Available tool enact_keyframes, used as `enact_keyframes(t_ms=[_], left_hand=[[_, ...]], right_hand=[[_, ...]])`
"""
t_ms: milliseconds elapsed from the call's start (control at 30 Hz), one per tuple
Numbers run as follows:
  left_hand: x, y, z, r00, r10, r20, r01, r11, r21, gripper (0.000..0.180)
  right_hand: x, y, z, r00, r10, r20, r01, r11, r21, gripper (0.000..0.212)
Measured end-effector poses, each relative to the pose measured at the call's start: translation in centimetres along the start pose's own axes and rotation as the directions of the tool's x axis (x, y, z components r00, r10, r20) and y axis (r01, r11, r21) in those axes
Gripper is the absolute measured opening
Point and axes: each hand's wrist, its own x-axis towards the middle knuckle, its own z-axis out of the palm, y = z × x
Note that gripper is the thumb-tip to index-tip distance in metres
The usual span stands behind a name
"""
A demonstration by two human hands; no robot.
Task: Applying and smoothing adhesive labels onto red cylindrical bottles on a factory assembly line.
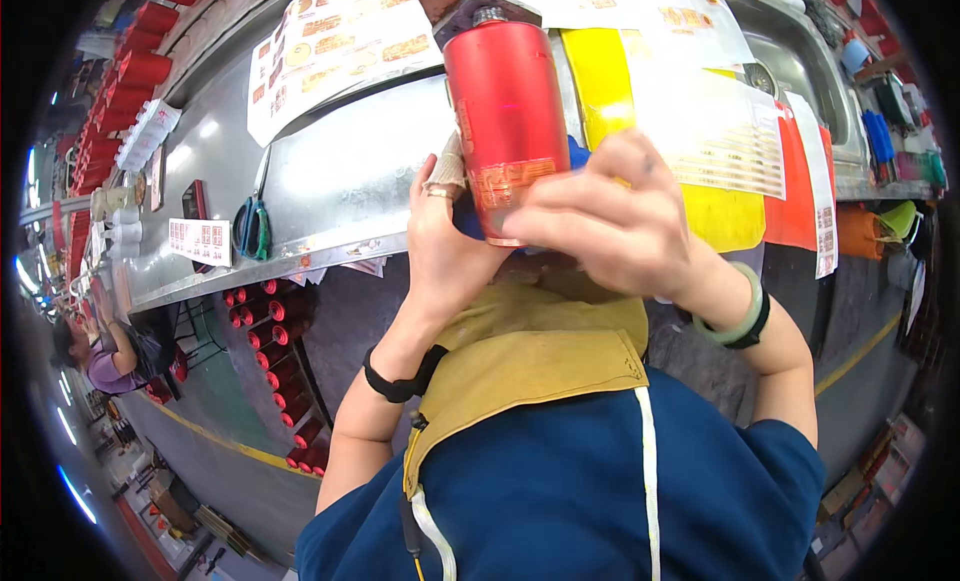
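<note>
A glossy red cylindrical bottle with a metal threaded neck is tilted over the table edge, its neck pointing away from me. Gold decoration marks its near end. My left hand grips it from the left and below, with some fingers hidden behind it. A pale cover wraps one of those fingers. On the right, my right hand is closed, fingers curled and slightly blurred, its fingertips at the bottle's lower right side by the decoration. Whatever those fingertips may pinch cannot be made out.
The metal worktable bears printed sticker sheets, blue-handled scissors and a small label sheet. Yellow sheets and a red sheet lie to the right, near a sink. Red bottles stand below; a person is far left.
</note>
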Motion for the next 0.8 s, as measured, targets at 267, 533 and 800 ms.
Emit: enact_keyframes(t_ms=[267, 533, 800], left_hand=[[-0.7, 1.5, -0.3, 0.986, 0.051, -0.157, -0.058, 0.997, -0.043, 0.101], [-0.7, 0.7, -1.2, 0.961, 0.268, -0.069, -0.254, 0.953, 0.164, 0.091], [-0.6, -0.2, -0.6, 1.0, 0.025, 0.002, -0.024, 0.992, -0.125, 0.082]], right_hand=[[-1.1, 1.2, 0.4, 0.997, -0.009, -0.074, -0.001, 0.99, -0.138, 0.022], [0.5, 2.3, 0.0, 0.987, 0.084, -0.138, -0.11, 0.976, -0.186, 0.02], [0.8, 1.7, 0.7, 0.929, 0.337, -0.152, -0.343, 0.939, -0.017, 0.017]])
